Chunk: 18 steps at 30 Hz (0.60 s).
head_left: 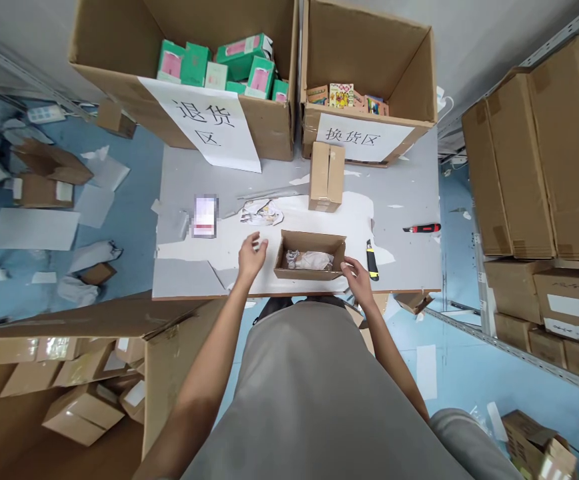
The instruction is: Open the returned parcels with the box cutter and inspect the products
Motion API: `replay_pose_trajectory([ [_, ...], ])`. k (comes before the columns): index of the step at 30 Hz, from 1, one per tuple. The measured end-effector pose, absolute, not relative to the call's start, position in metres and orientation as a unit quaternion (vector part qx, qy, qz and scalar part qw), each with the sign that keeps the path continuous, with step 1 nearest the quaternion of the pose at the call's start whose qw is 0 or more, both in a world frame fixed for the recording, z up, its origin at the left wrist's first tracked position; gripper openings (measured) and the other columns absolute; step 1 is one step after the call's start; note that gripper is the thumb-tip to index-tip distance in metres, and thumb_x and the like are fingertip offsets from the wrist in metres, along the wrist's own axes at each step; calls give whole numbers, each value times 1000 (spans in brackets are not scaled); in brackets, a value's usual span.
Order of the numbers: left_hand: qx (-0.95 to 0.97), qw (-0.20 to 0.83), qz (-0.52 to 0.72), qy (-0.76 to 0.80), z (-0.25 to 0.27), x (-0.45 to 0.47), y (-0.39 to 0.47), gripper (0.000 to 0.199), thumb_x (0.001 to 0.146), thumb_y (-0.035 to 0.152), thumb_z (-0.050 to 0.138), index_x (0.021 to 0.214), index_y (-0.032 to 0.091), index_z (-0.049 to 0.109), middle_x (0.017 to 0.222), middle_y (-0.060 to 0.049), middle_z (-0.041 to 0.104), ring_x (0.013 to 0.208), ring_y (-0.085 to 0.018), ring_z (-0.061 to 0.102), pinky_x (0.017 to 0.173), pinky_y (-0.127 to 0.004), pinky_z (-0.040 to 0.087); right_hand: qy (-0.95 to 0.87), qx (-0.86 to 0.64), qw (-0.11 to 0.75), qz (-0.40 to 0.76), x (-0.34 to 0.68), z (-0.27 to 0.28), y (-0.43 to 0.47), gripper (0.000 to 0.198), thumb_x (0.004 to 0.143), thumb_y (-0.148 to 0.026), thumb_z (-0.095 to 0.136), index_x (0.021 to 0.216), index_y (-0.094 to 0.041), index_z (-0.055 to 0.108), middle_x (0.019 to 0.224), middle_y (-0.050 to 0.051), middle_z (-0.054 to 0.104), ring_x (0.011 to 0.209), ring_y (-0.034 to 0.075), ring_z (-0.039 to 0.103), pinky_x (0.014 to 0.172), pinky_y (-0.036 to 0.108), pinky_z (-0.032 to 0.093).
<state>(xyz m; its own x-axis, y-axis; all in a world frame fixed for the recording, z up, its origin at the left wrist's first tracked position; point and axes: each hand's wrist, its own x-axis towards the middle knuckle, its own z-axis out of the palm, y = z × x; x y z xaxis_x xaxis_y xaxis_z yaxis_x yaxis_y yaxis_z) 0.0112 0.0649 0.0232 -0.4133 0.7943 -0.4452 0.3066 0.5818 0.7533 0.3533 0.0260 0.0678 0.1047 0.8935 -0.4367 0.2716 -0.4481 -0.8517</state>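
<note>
A small open cardboard box lies near the front edge of the grey table, with crumpled wrapped contents inside. My right hand rests on the box's near right corner, fingers curled on the rim. My left hand hovers just left of the box, fingers apart and empty. Crumpled paper lies beyond my left hand. A closed cardboard box stands upright behind the open one.
A yellow-black utility knife lies right of the open box, and a red one farther right. Two large labelled cartons sit at the back. Shelves of boxes stand right; a carton of parcels left.
</note>
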Motion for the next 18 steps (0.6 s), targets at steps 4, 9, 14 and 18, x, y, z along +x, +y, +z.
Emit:
replay_pose_trajectory([
  [4, 435, 352, 225, 798, 9, -10, 116, 81, 96, 32, 78, 170, 13, 51, 179, -26, 47, 172, -43, 40, 144, -56, 30, -430, -684, 290, 512, 353, 75, 16, 77, 86, -88, 77, 128, -24, 79, 148, 21, 79, 138, 41, 76, 112, 56, 65],
  [9, 496, 354, 160, 776, -17, -17, 166, 100, 89, 40, 91, 176, 18, 47, 192, -25, 23, 179, -54, 12, 143, -72, 22, -428, -678, 288, 523, 352, 82, 6, 71, 89, -83, 79, 131, -26, 80, 149, 20, 79, 134, 40, 77, 111, 56, 66],
  [14, 542, 369, 56, 753, -39, -7, 171, 77, 96, 34, 86, 167, 19, 61, 190, -25, 30, 178, -54, 19, 137, -75, 34, -414, -689, 287, 522, 352, 85, -2, 78, 84, -87, 82, 130, -24, 79, 147, 20, 80, 131, 39, 78, 110, 55, 67],
  [18, 564, 346, 8, 750, -43, -1, 135, 44, 111, 19, 50, 146, 18, 77, 178, -24, 52, 164, -45, 50, 128, -64, 49, -411, -690, 288, 522, 352, 83, -4, 76, 84, -87, 82, 129, -26, 80, 146, 18, 81, 130, 39, 79, 110, 55, 67],
])
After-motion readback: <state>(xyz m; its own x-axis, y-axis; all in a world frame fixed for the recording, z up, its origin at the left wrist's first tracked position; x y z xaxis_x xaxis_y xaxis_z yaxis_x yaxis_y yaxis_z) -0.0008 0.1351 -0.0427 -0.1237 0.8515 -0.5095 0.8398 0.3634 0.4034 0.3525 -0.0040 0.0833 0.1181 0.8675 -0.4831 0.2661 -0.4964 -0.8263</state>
